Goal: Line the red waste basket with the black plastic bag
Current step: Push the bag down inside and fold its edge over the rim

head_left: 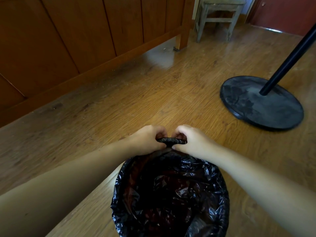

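A black plastic bag (172,194) lies spread inside a round basket on the floor at the bottom centre, folded over the rim all round. Dark red shows faintly through the bag's inside; the basket's outer wall is hidden. At the far edge of the rim, my left hand (147,140) and my right hand (191,141) both grip a twisted roll of the bag's surplus plastic, fingers curled round it, knuckles almost touching.
The wooden floor (153,93) stretches ahead. A black round stand base (261,103) with a slanting pole sits at the right. A brown panelled furniture side (68,40) runs along the left. A grey wooden stool (218,17) stands at the back.
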### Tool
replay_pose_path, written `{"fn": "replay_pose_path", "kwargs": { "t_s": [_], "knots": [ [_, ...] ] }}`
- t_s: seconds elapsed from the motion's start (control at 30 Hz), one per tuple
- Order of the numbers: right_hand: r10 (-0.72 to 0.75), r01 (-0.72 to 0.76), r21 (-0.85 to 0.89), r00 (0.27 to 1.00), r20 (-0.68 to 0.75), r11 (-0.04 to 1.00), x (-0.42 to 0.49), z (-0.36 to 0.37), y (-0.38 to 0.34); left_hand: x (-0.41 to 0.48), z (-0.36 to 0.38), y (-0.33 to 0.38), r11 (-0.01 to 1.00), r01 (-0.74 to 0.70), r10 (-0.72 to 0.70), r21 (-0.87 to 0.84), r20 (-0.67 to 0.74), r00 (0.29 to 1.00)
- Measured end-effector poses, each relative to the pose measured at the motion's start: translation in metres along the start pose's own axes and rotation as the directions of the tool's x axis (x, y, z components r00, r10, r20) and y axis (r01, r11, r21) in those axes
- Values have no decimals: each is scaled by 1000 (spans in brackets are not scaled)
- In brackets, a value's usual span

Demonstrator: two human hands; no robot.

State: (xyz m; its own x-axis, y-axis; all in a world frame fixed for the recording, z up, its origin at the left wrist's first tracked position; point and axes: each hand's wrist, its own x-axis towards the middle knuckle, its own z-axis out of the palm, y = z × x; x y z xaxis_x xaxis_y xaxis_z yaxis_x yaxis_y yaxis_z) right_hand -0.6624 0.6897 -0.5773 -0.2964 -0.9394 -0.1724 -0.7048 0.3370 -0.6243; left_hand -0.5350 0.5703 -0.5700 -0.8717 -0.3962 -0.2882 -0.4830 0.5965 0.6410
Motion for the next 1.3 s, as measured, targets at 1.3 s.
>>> {"fn": "replay_pose_path", "kwargs": {
  "t_s": [1.3],
  "knots": [
    [90,-90,1,996,-27,996,5,0,3,-5,-10,-1,998,53,-54,-37,-28,998]
  ]
}}
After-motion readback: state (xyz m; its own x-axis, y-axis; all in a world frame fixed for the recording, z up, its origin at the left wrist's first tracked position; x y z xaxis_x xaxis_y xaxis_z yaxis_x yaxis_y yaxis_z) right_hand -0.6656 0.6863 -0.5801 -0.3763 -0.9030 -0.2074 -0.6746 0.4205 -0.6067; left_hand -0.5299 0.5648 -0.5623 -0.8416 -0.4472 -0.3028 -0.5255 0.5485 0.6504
